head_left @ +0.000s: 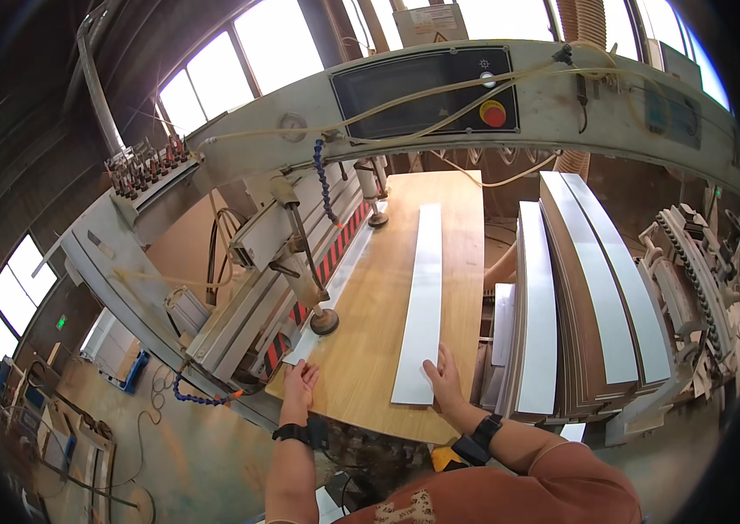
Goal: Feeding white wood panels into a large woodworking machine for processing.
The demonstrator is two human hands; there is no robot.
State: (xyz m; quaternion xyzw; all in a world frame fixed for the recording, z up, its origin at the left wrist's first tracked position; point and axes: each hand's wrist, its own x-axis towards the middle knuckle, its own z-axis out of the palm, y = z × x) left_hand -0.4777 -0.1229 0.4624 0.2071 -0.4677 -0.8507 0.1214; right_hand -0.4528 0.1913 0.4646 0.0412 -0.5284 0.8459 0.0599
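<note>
"Your rust-brown shirt (518, 493) filled the bottom edge of the frame, nearest the camera. Where was your right hand?"

"Your right hand (447, 382) was just below the middle of the frame, by the near end of a long, flat, white-faced strip (420, 293). Your thumb lay over its right edge, with your index finger extended close beside it. Whether they gripped the strip, one could not tell."

"And where did that strip lie?"

"It lay lengthwise in the centre of the frame, on a broad, pale wooden board (463, 262), its near end toward you."

"What about your left hand?"

"Your left hand (300, 382) was left of centre, its fingers bent and close together at the near end of a narrow white strip (304, 347) along the board's left edge. A pinch there could not be made out. Just above your fingers stood a round, dark clamp foot (325, 323)."

"What else was around you?"

"Tall stacks of white-topped brown panels (538, 306) stood at the right of the frame, and a grey machine beam (252, 131) with a round red button (493, 114) arched across the top."
</note>
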